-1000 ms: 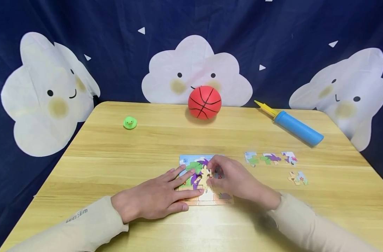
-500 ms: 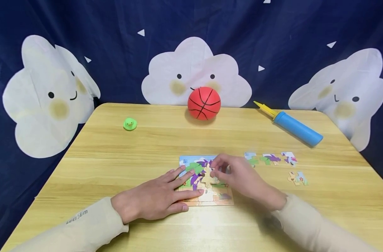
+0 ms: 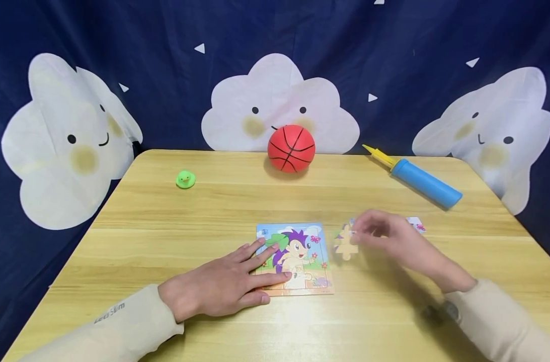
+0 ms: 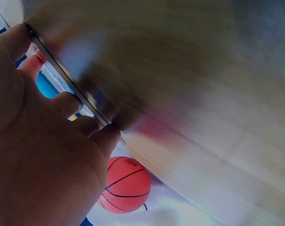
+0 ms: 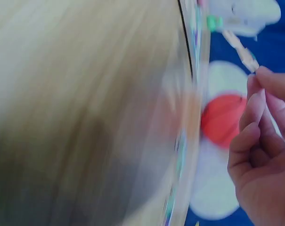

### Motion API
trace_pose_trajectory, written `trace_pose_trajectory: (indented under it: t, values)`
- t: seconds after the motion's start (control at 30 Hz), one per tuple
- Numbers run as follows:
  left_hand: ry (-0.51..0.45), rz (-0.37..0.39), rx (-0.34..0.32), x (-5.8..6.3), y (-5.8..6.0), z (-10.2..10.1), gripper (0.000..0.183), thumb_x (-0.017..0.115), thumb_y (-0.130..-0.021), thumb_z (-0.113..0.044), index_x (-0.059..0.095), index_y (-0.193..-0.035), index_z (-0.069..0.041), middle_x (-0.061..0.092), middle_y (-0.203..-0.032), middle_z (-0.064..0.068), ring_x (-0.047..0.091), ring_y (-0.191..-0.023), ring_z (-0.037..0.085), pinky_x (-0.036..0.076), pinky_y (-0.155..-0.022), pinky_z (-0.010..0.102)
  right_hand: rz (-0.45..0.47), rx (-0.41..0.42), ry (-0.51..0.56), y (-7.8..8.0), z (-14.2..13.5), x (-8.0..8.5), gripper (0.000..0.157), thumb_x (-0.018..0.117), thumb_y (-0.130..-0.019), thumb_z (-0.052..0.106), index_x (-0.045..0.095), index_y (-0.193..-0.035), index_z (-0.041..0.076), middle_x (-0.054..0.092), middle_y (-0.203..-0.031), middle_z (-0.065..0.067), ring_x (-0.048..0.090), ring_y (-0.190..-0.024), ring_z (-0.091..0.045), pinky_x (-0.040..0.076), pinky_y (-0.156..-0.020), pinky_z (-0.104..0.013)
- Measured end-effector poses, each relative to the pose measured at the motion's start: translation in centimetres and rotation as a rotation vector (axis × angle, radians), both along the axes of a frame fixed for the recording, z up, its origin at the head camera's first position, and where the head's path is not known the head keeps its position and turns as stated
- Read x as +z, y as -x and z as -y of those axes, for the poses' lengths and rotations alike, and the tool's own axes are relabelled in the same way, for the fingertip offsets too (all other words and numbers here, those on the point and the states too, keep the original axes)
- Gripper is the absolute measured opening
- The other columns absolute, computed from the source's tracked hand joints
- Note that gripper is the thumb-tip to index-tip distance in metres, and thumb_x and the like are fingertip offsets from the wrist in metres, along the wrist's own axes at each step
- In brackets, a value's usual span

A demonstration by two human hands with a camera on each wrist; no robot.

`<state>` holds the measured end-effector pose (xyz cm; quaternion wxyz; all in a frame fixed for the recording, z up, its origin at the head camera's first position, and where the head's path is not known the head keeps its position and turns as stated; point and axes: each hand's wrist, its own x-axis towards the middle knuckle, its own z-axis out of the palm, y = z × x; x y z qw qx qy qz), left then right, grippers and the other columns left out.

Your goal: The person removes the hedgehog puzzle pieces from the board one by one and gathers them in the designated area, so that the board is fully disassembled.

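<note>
A square jigsaw puzzle (image 3: 317,271) with a purple-haired hedgehog picture lies on the table. My left hand (image 3: 220,284) rests on its left side with fingers spread straight, covering part of the picture. To the right of the puzzle, my right hand (image 3: 399,244) pinches a pale puzzle piece (image 3: 345,245) between thumb and fingertips. The same piece (image 5: 241,51) juts from the fingertips in the right wrist view. Behind the right hand, a loose puzzle piece (image 3: 417,224) with a pink mark partly shows; the other loose pieces are mostly hidden.
A red ball (image 3: 291,149) with black lines stands at the table's far edge. Right of it lies a blue hand pump (image 3: 426,183) with a yellow nozzle. At the back left sits a small green duck toy (image 3: 185,179). A dark blue curtain (image 3: 166,30) hangs behind.
My right hand has lifted the pale piece off the puzzle and carried it right, uncovering the picture's right side. The left hand has stayed in place.
</note>
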<state>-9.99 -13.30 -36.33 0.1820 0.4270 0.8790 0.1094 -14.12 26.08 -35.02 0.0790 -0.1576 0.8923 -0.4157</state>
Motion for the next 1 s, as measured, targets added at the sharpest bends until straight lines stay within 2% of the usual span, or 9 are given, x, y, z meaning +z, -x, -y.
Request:
trace_pose_trajectory:
  t: [0.07, 0.13, 0.33, 0.47, 0.63, 0.8, 1.0]
  values:
    - [-0.001, -0.001, -0.001, 0.0, 0.0, 0.0, 0.051, 0.042, -0.117, -0.051, 0.037, -0.168, -0.049, 0.013, -0.185, 0.003, 0.006, -0.172, 0.037, 0.021, -0.137, 0.058, -0.014, -0.016, 0.005, 0.0, -1.7, 0.0, 0.01, 0.078, -0.103, 0.018, 0.075, -0.111, 0.013, 0.076, -0.102, 0.0, 0.069, -0.094, -0.014, 0.057, -0.082, -0.023]
    - [-0.002, -0.003, -0.003, 0.0, 0.0, 0.0, 0.051, 0.042, -0.117, -0.051, 0.037, -0.168, -0.049, 0.013, -0.185, 0.003, 0.006, -0.172, 0.037, 0.021, -0.137, 0.058, -0.024, -0.043, -0.003, -0.1, -3.3, 0.0, 0.011, 0.078, -0.103, 0.017, 0.074, -0.112, 0.011, 0.076, -0.1, 0.001, 0.068, -0.09, -0.013, 0.057, -0.075, -0.023]
    - [-0.003, -0.017, -0.01, 0.0, -0.1, 0.1, 0.051, 0.041, -0.117, -0.051, 0.037, -0.168, -0.048, 0.014, -0.185, 0.005, 0.007, -0.172, 0.038, 0.022, -0.137, 0.057, 0.044, -0.085, -0.012, -0.3, -7.3, -0.6, 0.016, 0.075, -0.105, 0.021, 0.072, -0.117, 0.011, 0.075, -0.098, 0.002, 0.066, -0.078, -0.02, 0.055, -0.059, -0.032]
    - [-0.001, -0.015, -0.009, 0.0, -0.1, 0.1, 0.051, 0.041, -0.117, -0.051, 0.037, -0.168, -0.048, 0.015, -0.185, 0.005, 0.007, -0.172, 0.038, 0.022, -0.137, 0.058, 0.055, -0.068, -0.029, -0.3, -9.2, -1.1, 0.014, 0.074, -0.106, 0.017, 0.072, -0.116, 0.008, 0.074, -0.095, -0.001, 0.065, -0.076, -0.022, 0.053, -0.058, -0.032]
    - [-0.003, -0.011, -0.007, 0.0, -0.1, 0.0, 0.051, 0.041, -0.117, -0.052, 0.038, -0.168, -0.049, 0.015, -0.185, 0.005, 0.007, -0.172, 0.038, 0.022, -0.137, 0.058, 0.041, -0.051, -0.086, -0.2, -10.6, -1.9, 0.011, 0.074, -0.105, 0.015, 0.073, -0.114, 0.008, 0.073, -0.093, 0.0, 0.064, -0.077, -0.016, 0.052, -0.06, -0.029]
    - [-0.007, -0.018, -0.012, -0.1, 0.0, 0.1, 0.051, 0.042, -0.117, -0.051, 0.038, -0.168, -0.048, 0.016, -0.184, 0.005, 0.008, -0.171, 0.039, 0.022, -0.137, 0.057, -0.053, -0.01, -0.144, -0.2, -11.1, -2.6, 0.007, 0.077, -0.102, 0.009, 0.076, -0.108, 0.012, 0.072, -0.091, 0.004, 0.063, -0.081, -0.008, 0.05, -0.067, -0.021]
    - [-0.004, -0.016, -0.013, -0.1, 0.0, 0.0, 0.051, 0.042, -0.117, -0.051, 0.038, -0.168, -0.048, 0.015, -0.185, 0.005, 0.008, -0.172, 0.038, 0.022, -0.137, 0.057, -0.211, 0.035, -0.234, -0.1, -11.1, -3.4, 0.018, 0.084, -0.095, 0.006, 0.078, -0.102, 0.022, 0.074, -0.098, 0.007, 0.06, -0.088, 0.004, 0.049, -0.077, -0.01]
